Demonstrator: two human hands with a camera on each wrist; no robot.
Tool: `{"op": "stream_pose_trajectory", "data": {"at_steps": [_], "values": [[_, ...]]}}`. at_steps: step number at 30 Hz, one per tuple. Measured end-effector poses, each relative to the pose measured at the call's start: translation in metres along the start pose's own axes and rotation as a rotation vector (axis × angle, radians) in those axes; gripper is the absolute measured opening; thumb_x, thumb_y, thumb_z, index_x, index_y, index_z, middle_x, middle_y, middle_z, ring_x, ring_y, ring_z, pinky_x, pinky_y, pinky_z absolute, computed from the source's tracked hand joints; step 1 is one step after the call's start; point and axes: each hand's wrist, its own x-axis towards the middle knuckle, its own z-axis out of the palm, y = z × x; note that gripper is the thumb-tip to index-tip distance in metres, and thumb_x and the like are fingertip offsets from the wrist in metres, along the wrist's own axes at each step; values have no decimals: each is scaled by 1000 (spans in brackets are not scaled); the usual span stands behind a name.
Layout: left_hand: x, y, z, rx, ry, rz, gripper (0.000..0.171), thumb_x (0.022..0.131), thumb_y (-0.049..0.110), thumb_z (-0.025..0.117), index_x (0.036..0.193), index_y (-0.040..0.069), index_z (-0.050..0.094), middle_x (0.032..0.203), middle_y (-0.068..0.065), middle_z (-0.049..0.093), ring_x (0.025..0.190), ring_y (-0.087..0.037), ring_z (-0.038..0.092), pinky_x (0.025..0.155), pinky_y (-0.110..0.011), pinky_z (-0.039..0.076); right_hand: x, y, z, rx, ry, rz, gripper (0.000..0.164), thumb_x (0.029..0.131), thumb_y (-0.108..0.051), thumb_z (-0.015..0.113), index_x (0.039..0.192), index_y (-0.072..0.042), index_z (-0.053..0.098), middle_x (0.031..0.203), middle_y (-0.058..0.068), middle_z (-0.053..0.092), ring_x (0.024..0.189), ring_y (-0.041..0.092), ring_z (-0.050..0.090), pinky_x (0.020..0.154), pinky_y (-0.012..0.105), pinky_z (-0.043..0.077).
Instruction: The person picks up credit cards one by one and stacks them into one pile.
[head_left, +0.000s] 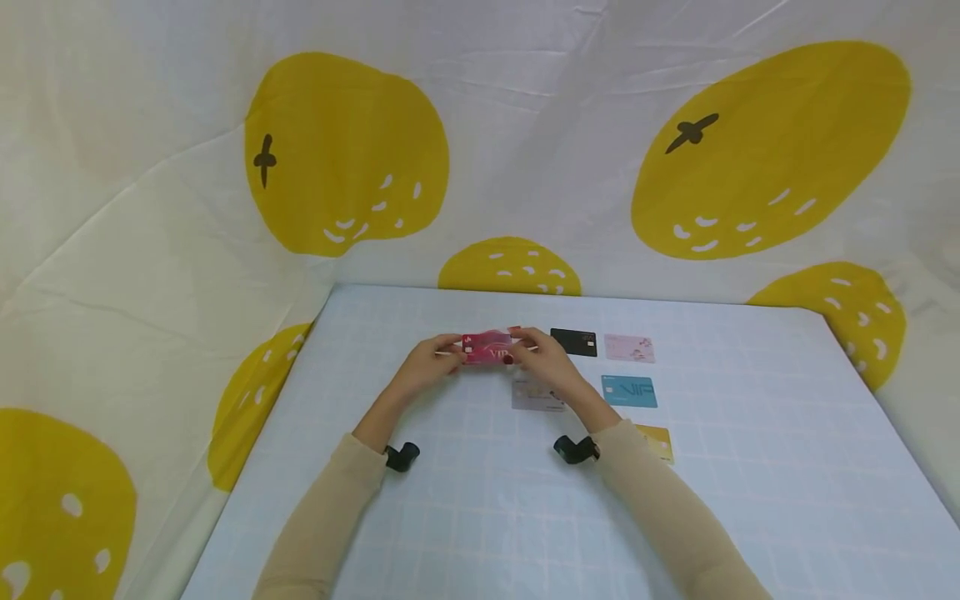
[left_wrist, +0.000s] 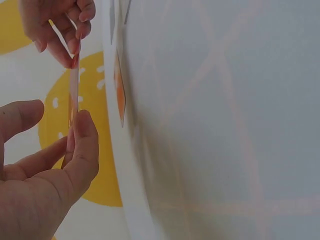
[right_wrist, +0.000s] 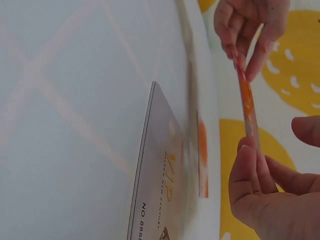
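- Red card was up off counter
- Left hand, right hand: fingers pinched its opposite ends
- Black card lay beside pink card

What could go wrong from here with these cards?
The red VIP card is pinched near its ends by the left hand and right hand, so it might slip. The right sleeve overlaps the gold card in the head view and, if lowered, could drag it.

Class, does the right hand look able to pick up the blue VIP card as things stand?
Probably not straight away: the right hand holds the red VIP card, though the blue VIP card lies uncovered nearby.
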Motion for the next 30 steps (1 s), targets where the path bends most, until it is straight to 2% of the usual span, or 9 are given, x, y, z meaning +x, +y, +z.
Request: {"op": "stream_pose_trajectory", "data": {"at_steps": [7,12,22,30], "values": [[-4,4,9,-13,-13,32,45,95,11,66,138,1,57,115,-14,65,89,-22,68,82,-34,56,-12,5,-9,32,-2,0,45,103,-31,55,142,-10,53,119,12,60,104,33,63,91,45,52],[-7,7,16,-9,-34,39,46,95,12,66,138,2,57,116,-13,66,90,-22,69,83,-35,55,-23,7,-14,28,6,9,44,103,-32,55,141,-11,52,119,10,60,106,31,61,92,43,52],[-10,12,31,-11,-95,77,46,96,11,65,139,-1,55,118,-15,65,94,-31,69,83,-35,56,-40,15,-24,44,27,45,44,102,-31,55,140,-9,53,117,12,61,107,31,62,94,44,52],[-9,11,42,-26,-162,125,48,95,4,60,142,-1,53,117,-14,67,99,-31,68,80,-32,55,-52,23,-32,51,33,66,42,103,-29,54,140,-11,52,122,13,58,108,29,60,96,42,51]]}}
